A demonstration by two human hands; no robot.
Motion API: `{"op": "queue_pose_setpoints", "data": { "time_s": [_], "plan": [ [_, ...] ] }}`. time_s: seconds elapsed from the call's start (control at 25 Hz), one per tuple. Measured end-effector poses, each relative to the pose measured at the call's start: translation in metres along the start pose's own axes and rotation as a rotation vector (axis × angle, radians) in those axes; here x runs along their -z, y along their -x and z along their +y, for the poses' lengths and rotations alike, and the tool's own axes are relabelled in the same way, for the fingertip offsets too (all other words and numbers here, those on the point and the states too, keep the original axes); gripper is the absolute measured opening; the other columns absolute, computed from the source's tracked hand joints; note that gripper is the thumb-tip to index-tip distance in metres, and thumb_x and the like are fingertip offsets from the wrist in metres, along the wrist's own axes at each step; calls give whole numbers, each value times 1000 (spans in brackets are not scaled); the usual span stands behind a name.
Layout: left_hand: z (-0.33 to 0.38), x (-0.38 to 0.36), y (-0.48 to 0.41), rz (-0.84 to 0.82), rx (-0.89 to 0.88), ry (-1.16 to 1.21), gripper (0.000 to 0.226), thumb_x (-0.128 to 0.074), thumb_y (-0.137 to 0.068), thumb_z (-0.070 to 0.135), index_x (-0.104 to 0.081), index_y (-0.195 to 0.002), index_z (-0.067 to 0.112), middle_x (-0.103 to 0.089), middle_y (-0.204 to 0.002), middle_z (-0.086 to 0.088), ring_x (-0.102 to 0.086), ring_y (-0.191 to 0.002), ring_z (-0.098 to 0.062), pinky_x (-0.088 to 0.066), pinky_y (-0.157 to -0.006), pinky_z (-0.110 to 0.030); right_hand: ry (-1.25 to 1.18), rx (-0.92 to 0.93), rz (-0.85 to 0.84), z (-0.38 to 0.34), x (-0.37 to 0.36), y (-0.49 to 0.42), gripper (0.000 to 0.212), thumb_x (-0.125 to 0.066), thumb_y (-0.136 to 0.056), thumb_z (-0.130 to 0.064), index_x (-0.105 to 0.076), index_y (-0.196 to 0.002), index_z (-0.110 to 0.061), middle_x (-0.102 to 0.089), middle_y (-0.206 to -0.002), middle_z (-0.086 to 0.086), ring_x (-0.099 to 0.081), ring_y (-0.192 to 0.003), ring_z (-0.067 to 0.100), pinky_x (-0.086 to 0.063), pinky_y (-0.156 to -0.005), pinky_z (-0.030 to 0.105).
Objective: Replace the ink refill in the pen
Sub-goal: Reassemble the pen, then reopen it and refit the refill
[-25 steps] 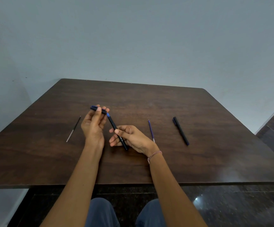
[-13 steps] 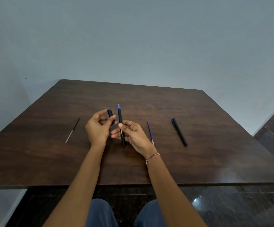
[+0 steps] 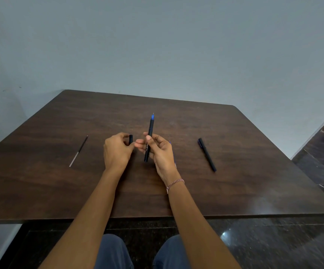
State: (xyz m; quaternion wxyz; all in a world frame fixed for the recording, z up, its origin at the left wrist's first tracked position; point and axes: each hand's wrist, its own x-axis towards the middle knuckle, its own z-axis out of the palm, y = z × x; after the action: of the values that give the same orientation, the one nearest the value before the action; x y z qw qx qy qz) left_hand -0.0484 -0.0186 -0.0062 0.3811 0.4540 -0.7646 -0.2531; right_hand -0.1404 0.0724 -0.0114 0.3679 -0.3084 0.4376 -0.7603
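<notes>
Seated at a dark wooden table (image 3: 176,195), a person works at changing a pen's ink. Nearest the camera, a thread bracelet (image 3: 175,183) circles the right wrist. Beyond it, the right hand (image 3: 160,153) pinches the black pen (image 3: 150,133) low on its barrel, thumb beside the printed lettering, holding it nearly upright with the blue tip at twelve o'clock. Just beside it at nine o'clock, the left hand (image 3: 116,150) curls round the pen's cap (image 3: 131,139), whose end shows above the fingers. The pen looks light, stiff and smooth, so it may slip in a loose pinch. The safer hold is probably mid-barrel, with the other hand turning the blue tip section. The cap stands in the way, since it takes up the left hand's fingers. A thin spare refill (image 3: 78,151) lies well apart at nine o'clock and a second black pen (image 3: 206,154) at three o'clock. A blue refill (image 3: 170,142) is mostly hidden behind the right hand.
</notes>
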Motion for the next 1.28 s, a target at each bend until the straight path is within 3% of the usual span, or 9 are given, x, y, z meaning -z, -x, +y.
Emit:
{"op": "queue_pose_setpoints", "data": {
  "time_s": [0.24,0.48,0.56,0.72,0.76,0.88,1.04,1.28],
  "plan": [
    [1,0,4,-10,-75,-83,34,-75,-78,19,-66,-110,11,-70,-99,-10,-65,-89,-22,-53,-76,-35,-2,12,-11,3,1,-3,23,-51,-98,-18,-61,-115,-6,-73,-99,14,-70,-97,26,-58,-82,30],
    [0,1,3,-35,-25,-61,49,-76,-77,20,-59,-123,12,-68,-96,-8,-63,-90,-21,-52,-78,-36,11,9,-16,2,0,-2,20,-50,-98,-17,-63,-113,-11,-73,-96,13,-70,-95,26,-58,-83,32],
    [-1,2,2,32,-4,-30,46,-74,-79,25,-60,-121,12,-68,-94,-7,-63,-90,-21,-51,-78,-36,16,-1,-16,2,0,-1,22,-47,-100,-18,-62,-114,-11,-73,-96,12,-71,-92,24,-58,-81,32],
    [-7,4,-4,162,-6,248,26,-61,-90,22,-66,-111,9,-69,-100,-7,-62,-87,-11,-47,-76,-18,24,-73,-71,-1,-1,1,28,-38,-102,-19,-58,-120,-10,-73,-93,10,-72,-84,19,-59,-74,30],
    [-7,5,-5,112,49,452,22,-57,-93,17,-66,-111,8,-70,-102,-9,-63,-88,-10,-47,-76,-15,30,-99,-92,-2,-2,2,29,-37,-103,-19,-57,-121,-9,-73,-92,9,-72,-82,19,-59,-73,30],
    [-4,12,-7,-208,210,1039,24,-45,-97,9,-63,-114,6,-69,-105,-12,-68,-97,-19,-54,-81,-26,66,-156,-154,-3,-4,3,28,-36,-103,-17,-58,-118,-8,-74,-83,6,-72,-76,16,-59,-70,29],
    [1,17,-4,-502,179,1231,31,-41,-99,17,-60,-119,3,-70,-109,-16,-67,-104,-25,-57,-80,-27,118,-212,-250,-6,-4,5,25,-41,-102,-17,-59,-116,-7,-72,-79,5,-70,-69,14,-59,-65,27],
    [-1,19,-6,-528,187,1238,24,-48,-94,10,-66,-111,11,-74,-99,-7,-70,-91,-15,-56,-68,-21,153,-236,-323,-8,-4,6,20,-45,-100,-16,-61,-111,-10,-72,-80,6,-71,-70,15,-59,-65,28]
  ]
}}
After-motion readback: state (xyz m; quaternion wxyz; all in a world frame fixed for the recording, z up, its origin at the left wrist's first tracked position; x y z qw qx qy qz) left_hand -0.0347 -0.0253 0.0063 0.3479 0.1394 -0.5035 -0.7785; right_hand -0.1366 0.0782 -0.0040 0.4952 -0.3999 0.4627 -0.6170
